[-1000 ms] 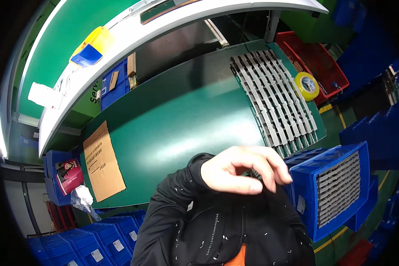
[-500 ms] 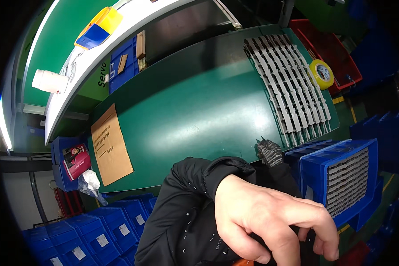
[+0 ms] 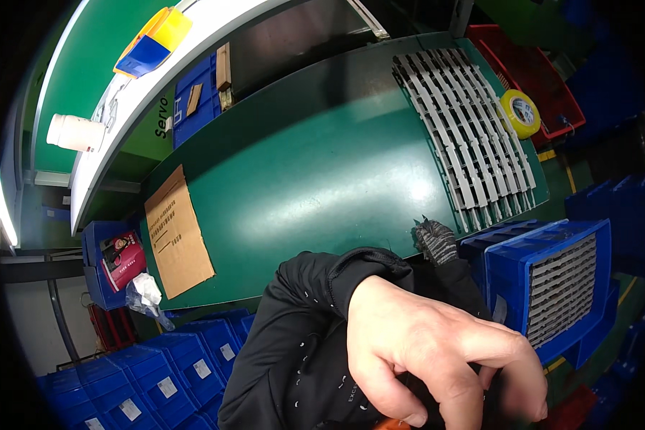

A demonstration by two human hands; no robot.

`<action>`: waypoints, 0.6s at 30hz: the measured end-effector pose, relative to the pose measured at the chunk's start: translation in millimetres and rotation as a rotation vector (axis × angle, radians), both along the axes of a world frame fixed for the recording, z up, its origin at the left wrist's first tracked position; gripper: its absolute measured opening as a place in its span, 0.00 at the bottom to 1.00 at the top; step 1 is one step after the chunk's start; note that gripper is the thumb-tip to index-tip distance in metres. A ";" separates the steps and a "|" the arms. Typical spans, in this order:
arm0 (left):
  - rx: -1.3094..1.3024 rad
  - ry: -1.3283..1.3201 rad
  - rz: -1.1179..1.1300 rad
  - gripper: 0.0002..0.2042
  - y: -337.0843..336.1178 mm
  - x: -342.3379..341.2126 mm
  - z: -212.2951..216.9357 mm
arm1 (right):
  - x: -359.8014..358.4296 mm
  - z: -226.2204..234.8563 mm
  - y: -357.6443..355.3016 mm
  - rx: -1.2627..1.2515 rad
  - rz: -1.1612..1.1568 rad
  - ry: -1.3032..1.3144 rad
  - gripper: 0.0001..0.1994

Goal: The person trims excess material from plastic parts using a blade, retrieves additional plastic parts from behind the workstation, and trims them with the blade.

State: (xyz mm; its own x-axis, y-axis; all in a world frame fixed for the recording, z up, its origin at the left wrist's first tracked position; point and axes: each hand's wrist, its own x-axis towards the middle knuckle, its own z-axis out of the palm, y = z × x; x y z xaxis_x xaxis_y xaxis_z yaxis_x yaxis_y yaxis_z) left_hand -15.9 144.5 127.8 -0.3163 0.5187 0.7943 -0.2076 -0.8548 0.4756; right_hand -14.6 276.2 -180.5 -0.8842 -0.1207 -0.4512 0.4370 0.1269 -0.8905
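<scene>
My left hand (image 3: 426, 347) is bare and reaches across in front of my body from a black sleeve. Its fingers are bent and apart, with nothing visible in them; the outer fingertips are blurred. Beyond it, at the near edge of the green table (image 3: 301, 186), rests my right hand (image 3: 437, 242) in a grey striped knit glove. The gloved fingers look curled together, and small dark tips poke out past them; what they hold, if anything, I cannot make out. Right of that glove, grey slotted strips (image 3: 473, 136) lie side by side across the table's right end.
A blue crate (image 3: 502, 265) holding similar strips (image 3: 562, 287) stands at the right. Yellow tape (image 3: 519, 113) sits by a red bin (image 3: 530, 79). Brown cardboard (image 3: 179, 236) lies at the table's left. Several blue bins (image 3: 158, 373) line the lower left; a white jar (image 3: 75, 132) is on the shelf.
The view has shifted slightly. My left hand's outer fingertips are now blurred by motion, its thumb a little further left. The gloved right hand stays at the table edge.
</scene>
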 end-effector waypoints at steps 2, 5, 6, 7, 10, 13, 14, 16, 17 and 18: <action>0.044 0.082 0.007 0.09 0.0 -4.9 -0.5 | -0.1 2.3 -0.5 -0.025 -0.024 -0.035 0.07; 0.098 0.182 0.018 0.12 2.2 -9.7 -1.8 | 0.0 -2.4 -0.1 -0.045 -0.024 -0.024 0.07; 0.127 0.200 0.043 0.13 2.8 -10.0 -2.6 | -0.1 -0.3 0.0 -0.045 -0.023 -0.025 0.07; 0.127 0.200 0.045 0.13 2.7 -9.9 -3.4 | 0.0 2.4 0.9 -0.027 -0.010 -0.020 0.08; 0.144 0.190 0.023 0.13 3.1 -10.1 -5.0 | -0.8 5.5 1.1 0.009 0.001 -0.019 0.08; 0.153 0.177 0.009 0.13 2.5 -10.4 -5.4 | -0.1 2.8 1.1 0.025 0.005 -0.014 0.08; 0.154 0.175 0.017 0.13 2.1 -10.1 -5.6 | -0.2 4.9 0.3 0.024 0.005 -0.006 0.08; 0.157 0.171 0.025 0.14 0.3 -9.8 -5.9 | -2.0 9.8 0.1 0.064 0.033 -0.025 0.08; 0.141 0.185 0.027 0.14 -0.4 -9.9 -5.5 | -2.8 12.9 0.9 0.105 0.059 -0.042 0.09; 0.124 0.199 0.028 0.15 -0.5 -10.0 -5.5 | -2.1 10.0 1.8 0.107 0.056 -0.043 0.09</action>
State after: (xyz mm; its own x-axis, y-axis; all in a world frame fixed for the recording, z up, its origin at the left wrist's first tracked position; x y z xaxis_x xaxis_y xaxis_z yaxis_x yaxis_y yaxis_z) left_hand -25.8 143.9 122.3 -0.1605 0.4061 0.8996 -0.0954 -0.9136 0.3953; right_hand -16.7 278.0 -170.5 -0.8570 -0.1182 -0.5016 0.4642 0.2457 -0.8510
